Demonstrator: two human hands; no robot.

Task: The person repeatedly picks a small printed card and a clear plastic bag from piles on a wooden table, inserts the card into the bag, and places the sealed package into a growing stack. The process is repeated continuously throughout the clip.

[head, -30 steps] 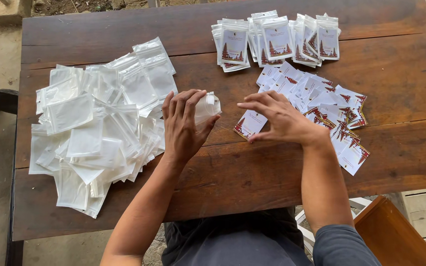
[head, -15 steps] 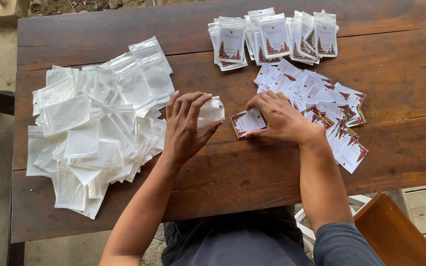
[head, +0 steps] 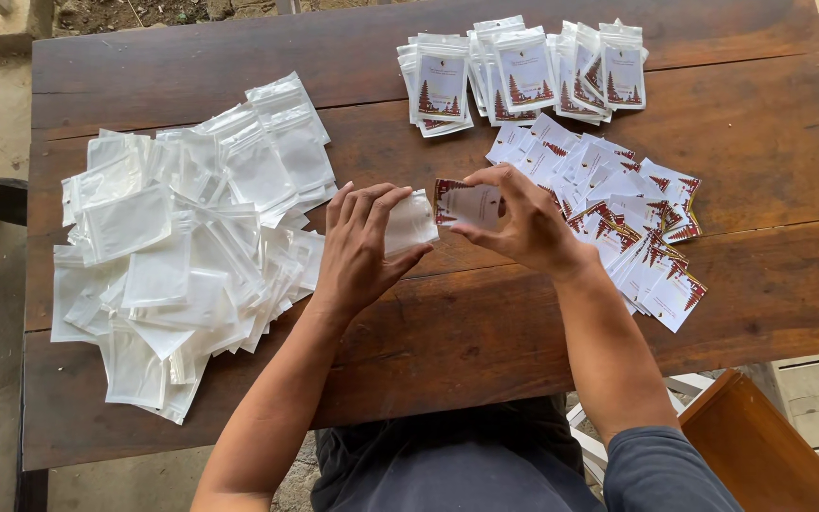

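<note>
Clear plastic pouch [head: 410, 223] pinched in left hand [head: 360, 254]; right hand [head: 521, 226] grips a printed card [head: 467, 204], palms down.

- A dark brown worktop of wide wooden planks [head: 239, 38] is seen from above, filling most of the view.
- A loose heap of empty clear plastic pouches [head: 182, 237] is spread over its left part.
- A row of filled pouches with red-and-white printed fronts [head: 523, 66] is laid overlapping near the far edge.
- A scatter of flat white cards printed with red [head: 627, 218] is spread just below that row.
- An orange-brown wooden chair corner [head: 760, 446] is seen at the lower right, off the worktop.
</note>
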